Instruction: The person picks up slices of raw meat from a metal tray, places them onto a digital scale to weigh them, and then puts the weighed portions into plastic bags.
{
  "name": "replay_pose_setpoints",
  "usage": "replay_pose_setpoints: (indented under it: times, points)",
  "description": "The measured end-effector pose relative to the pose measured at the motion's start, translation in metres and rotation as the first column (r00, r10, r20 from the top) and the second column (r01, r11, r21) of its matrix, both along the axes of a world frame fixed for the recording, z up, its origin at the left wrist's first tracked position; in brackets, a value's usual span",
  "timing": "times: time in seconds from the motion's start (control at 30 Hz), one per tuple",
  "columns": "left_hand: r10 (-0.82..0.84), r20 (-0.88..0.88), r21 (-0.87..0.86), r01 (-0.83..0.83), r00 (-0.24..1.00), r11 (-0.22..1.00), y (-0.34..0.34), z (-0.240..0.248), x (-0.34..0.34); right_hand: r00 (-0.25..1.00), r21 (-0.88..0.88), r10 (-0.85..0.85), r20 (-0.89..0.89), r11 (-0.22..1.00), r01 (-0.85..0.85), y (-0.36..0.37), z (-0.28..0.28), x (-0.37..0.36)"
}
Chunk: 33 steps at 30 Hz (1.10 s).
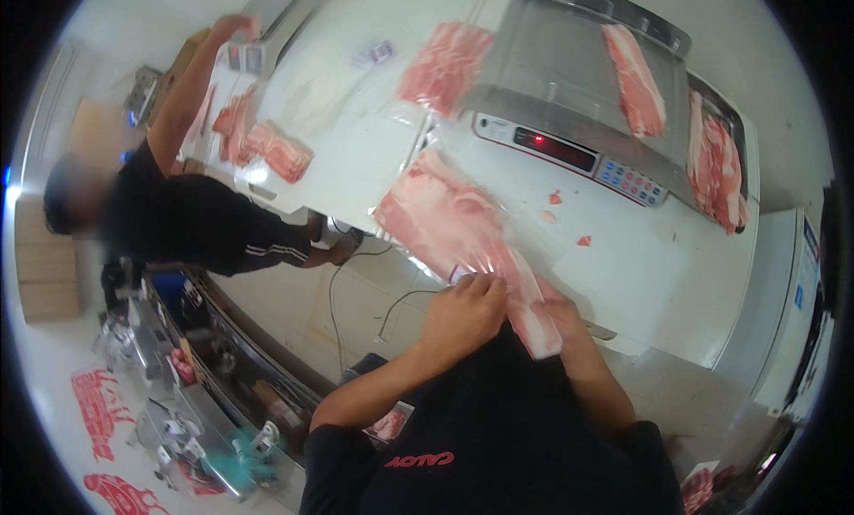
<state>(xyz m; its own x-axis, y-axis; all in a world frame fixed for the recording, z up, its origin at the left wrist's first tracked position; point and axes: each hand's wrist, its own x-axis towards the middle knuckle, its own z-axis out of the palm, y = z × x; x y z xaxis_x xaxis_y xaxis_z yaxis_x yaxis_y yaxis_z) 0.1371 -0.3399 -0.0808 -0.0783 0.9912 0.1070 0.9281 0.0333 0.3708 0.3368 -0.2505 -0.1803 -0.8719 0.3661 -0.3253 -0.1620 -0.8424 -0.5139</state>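
A clear plastic bag (427, 214) with wide pork belly slices in it lies at the table's near edge, its open end toward me. My left hand (464, 317) pinches the bag near its mouth, next to a small printed label. From the mouth a long strip of pork belly (535, 331) hangs out over the table edge toward my body. My right hand (562, 312) is closed on the right side of that strip, the fingers partly hidden behind the meat.
A digital scale (569, 146) carries a pork slice (634, 79); more slices (714, 164) lie in a tray at its right. Meat scraps (584, 241) dot the white table. Another bagged portion (447, 66) lies behind. At left, a co-worker (178, 204) reaches over meat piles (277, 150).
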Motion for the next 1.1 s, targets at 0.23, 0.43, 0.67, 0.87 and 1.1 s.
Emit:
replay_pose_setpoints:
  times: [0.23, 0.43, 0.67, 0.87, 1.1]
  points:
    - [-0.103, 0.087, 0.12, 0.092, 0.991, 0.989, -0.005, 0.004, -0.027, 0.999, 0.432, -0.047, -0.008, 0.901, 0.046, 0.051, 0.001, -0.154]
    - [0.294, 0.156, 0.235, -0.324, 0.943, 0.916, 0.009, -0.049, -0.148, 0.983, 0.574, -0.185, 0.02, 0.807, 0.14, 0.041, 0.025, -0.195]
    - [0.28, 0.1, 0.162, -0.293, 0.955, 0.942, 0.014, -0.083, -0.166, 0.839, 0.616, -0.491, 0.236, 0.743, 0.261, -0.014, 0.06, -0.153]
    - [0.295, 0.099, 0.08, -0.303, 0.95, 0.95, 0.027, -0.071, -0.168, 0.874, 0.701, -0.331, 0.355, 0.713, -0.015, 0.039, 0.029, -0.133]
    - [0.205, 0.099, 0.074, -0.212, 0.974, 0.974, 0.028, -0.076, -0.147, 0.813, 0.764, -0.376, 0.444, 0.632, -0.126, 0.055, 0.057, -0.113]
